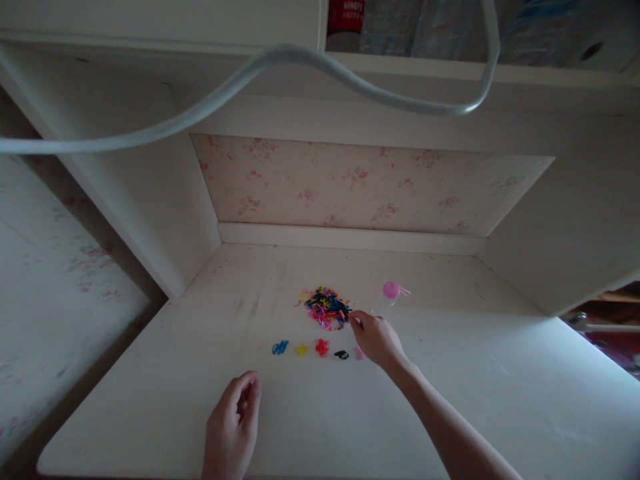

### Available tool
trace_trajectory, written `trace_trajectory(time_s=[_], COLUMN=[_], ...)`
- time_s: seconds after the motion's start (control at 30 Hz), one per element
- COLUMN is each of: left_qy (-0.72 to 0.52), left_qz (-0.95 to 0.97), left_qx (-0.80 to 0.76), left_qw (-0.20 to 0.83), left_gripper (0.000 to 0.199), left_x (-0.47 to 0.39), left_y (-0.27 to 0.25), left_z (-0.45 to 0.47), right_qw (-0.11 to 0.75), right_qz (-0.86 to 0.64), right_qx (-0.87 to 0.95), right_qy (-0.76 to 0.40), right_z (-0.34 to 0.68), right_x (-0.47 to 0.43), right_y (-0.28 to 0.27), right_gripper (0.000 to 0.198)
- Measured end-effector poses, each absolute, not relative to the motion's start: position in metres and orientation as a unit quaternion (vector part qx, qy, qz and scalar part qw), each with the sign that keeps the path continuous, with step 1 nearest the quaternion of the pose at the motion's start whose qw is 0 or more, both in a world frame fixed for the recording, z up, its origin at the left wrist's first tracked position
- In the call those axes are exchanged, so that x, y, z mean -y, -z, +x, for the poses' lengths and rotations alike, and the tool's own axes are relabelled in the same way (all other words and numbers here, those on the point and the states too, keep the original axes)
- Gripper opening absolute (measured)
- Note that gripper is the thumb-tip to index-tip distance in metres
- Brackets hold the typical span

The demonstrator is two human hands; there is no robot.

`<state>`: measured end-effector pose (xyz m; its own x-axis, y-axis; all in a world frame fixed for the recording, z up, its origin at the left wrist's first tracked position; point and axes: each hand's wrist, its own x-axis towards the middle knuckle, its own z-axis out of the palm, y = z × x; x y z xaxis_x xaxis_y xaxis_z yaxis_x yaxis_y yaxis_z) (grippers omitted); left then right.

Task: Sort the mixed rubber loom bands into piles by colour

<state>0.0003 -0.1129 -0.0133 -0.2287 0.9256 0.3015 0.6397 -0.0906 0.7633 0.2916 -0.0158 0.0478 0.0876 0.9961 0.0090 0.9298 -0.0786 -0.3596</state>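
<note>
Watching my right hand [377, 337] pinch at the rubber-band pile [325, 307]
Any catch, I can't tell; left hand [231, 423] curled closed, apart — red container [346, 17] above reads "HONGFU".

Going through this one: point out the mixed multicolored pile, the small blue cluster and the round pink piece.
mixed multicolored pile [327, 307]: head view, middle of the heap
small blue cluster [281, 347]: head view, its center
round pink piece [391, 290]: head view, its rounded face

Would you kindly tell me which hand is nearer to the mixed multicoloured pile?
Right: the right hand is at the right edge of the multicoloured pile, while the left hand is farther away, below and left of it in the picture.
</note>
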Motion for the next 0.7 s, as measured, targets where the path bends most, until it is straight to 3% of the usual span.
trace_trajectory(time_s=[0.27,0.7], left_qy=[-0.431,-0.427], left_qz=[0.611,0.611], left_qx=[-0.641,-0.643], left_qw=[0.172,0.176], left_gripper=[0.032,0.032], left_x=[0.111,0.111], left_y=[0.012,0.012], left_z=[0.000,0.001], right_qw=[0.082,0.082], right_qz=[-0.735,-0.747], right_qx=[0.661,0.646], right_qy=[-0.128,-0.133], right_z=[0.283,0.286], right_x=[-0.010,-0.020], right_y=[-0.033,-0.028], right_gripper=[0.027,0.034])
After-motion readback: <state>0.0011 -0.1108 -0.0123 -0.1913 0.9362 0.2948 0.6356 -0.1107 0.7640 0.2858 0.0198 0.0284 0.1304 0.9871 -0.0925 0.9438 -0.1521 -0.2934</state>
